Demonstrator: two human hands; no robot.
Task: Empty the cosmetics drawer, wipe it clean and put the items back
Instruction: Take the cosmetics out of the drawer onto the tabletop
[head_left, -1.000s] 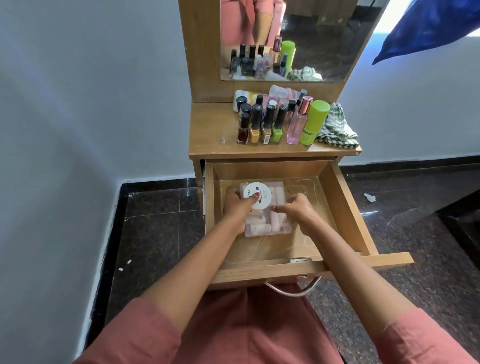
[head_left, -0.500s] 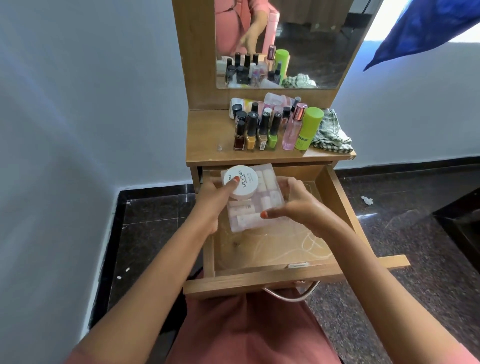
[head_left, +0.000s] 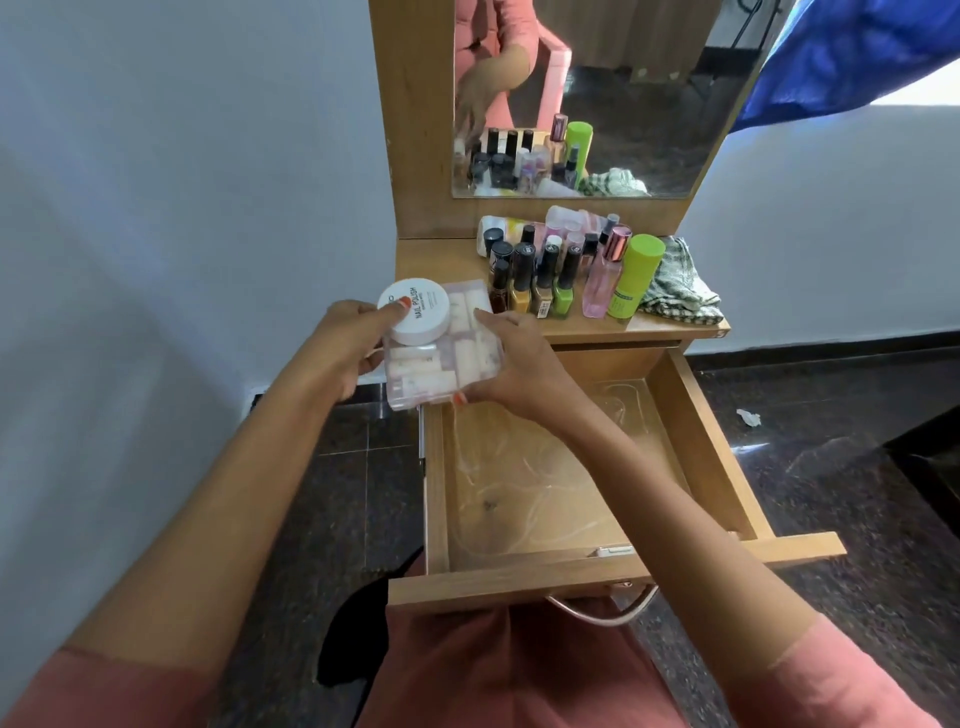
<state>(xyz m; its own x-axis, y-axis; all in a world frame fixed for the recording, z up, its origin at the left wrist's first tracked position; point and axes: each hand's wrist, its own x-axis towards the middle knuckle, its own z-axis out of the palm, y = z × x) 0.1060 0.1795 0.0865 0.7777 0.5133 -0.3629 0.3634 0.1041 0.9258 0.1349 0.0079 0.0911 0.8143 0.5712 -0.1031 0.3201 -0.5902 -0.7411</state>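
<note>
Pale walls and a dark stone floor surround a small wooden dressing unit, its mirror (head_left: 623, 78) set above the counter (head_left: 441, 275). Polish bottles (head_left: 535, 283), a pink bottle (head_left: 600, 280) and a green bottle (head_left: 631, 278) crowd the counter's middle and right. A striped cloth (head_left: 675, 293) lies at the right end. Below, the drawer (head_left: 701, 441) is pulled out and shows only a wrinkled clear liner (head_left: 535, 483).

A clear box (head_left: 467, 358) of small pale tubes is held in the air, over the drawer's rear left corner and the counter's front left edge. A white jar (head_left: 414, 310) rides on its far left corner. The left grip (head_left: 343, 353) clasps the box's left side, thumb pressed on the jar lid. The right grip (head_left: 519, 364) clasps the right side, thumb at the near corner and fingers along the far edge.

This looks like the last load of the emptying step. The jar seems to sit loose on the lid, so the box should travel level with the thumb pinning the jar until it is down. The bare patch at the counter's left is the obvious landing spot. The box should come down flat and fully on the wood, short of the bottles, since a nudge could topple the tall, narrow ones in a row. The right grip can let go first, the left only once the jar is steady. The cloth is close by for the wipe.
</note>
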